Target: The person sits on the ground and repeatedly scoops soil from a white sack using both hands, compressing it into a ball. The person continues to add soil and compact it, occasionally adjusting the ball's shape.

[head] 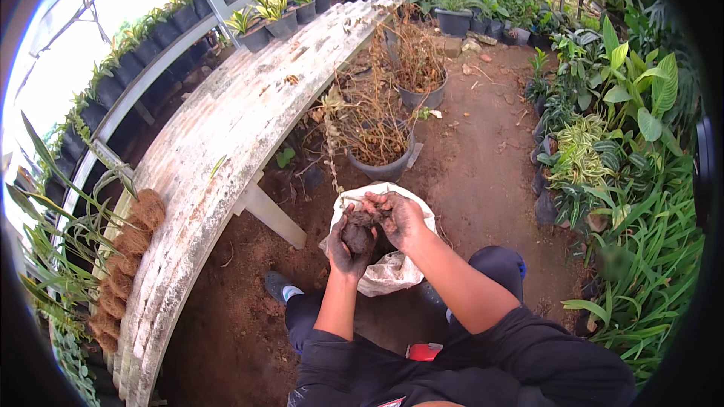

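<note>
Above an open white woven sack (396, 277) on the ground, both hands are at a dark clump of soil (357, 237). My left hand (346, 254) cups the clump from below and the side, fingers curled around it. Soil coats my right hand (400, 220), whose bent fingers touch the top of the clump near the base of a stem. A thin, dry-looking plant stem (332, 158) rises from there, towards the bench edge. The inside of the sack is mostly hidden by the hands.
A corrugated, weathered bench top (226, 141) curves along the left, with fibre-wrapped root balls (121, 265) on its edge. Beyond the sack stand a pot of dry stems (384, 169) and another such pot (427, 97). Leafy plants (639, 192) line the right side of the dirt path (481, 169).
</note>
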The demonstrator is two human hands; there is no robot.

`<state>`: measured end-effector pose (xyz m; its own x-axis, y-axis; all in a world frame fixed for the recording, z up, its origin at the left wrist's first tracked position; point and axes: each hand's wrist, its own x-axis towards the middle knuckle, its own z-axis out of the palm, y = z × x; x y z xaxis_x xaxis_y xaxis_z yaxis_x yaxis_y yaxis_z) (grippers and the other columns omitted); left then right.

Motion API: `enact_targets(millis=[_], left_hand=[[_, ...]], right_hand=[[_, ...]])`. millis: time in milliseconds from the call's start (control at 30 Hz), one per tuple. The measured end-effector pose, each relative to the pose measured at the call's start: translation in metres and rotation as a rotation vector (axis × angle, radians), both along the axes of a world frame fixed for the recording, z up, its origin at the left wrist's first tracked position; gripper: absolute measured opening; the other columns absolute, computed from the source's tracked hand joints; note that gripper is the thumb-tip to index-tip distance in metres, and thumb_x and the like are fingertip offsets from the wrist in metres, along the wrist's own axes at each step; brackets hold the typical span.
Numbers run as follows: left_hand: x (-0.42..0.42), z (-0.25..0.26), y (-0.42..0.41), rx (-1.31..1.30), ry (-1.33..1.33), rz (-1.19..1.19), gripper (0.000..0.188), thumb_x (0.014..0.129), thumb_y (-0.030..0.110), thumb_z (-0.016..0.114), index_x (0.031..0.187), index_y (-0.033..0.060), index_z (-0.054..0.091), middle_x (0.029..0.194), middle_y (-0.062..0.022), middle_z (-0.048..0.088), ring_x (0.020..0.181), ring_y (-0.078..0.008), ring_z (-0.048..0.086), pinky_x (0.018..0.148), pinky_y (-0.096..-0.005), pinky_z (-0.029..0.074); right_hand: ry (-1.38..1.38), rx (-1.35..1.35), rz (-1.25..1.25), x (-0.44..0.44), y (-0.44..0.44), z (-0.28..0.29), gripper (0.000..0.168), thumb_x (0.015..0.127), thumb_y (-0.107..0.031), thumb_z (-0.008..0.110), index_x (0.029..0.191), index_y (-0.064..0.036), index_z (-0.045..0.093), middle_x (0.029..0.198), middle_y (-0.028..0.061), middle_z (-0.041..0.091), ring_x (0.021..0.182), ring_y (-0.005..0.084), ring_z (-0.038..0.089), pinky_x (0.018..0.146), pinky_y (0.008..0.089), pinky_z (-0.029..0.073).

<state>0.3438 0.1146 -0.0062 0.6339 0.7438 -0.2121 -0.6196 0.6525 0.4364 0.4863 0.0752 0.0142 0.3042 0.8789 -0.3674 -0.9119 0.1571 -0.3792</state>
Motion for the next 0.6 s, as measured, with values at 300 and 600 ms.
enact_targets(millis=[300,600], left_hand=[[0.009,0.062,-0.014,0.086,0.120,0.161,0.035,0.100,0.031,0.051,0.123,0.0060,0.060,0.122,-0.0096,0.065,0.113,-0.0251,0.063,0.104,-0.0413,0.047],[0.015,0.077,0.001,0.115,0.207,0.131,0.026,0.101,0.029,0.054,0.116,0.0083,0.060,0.114,-0.0067,0.067,0.105,-0.0216,0.065,0.094,-0.0379,0.053]], right_hand=[[0.229,0.244,-0.028,0.002,0.006,0.043,0.013,0.090,0.003,0.046,0.079,-0.001,0.050,0.117,0.0254,0.065,0.106,0.0343,0.067,0.095,0.0348,0.060],[0.207,0.244,-0.057,-0.001,0.004,0.035,0.012,0.078,0.001,0.047,0.082,-0.008,0.053,0.111,0.0181,0.070,0.105,0.0301,0.066,0.093,0.0394,0.053]])
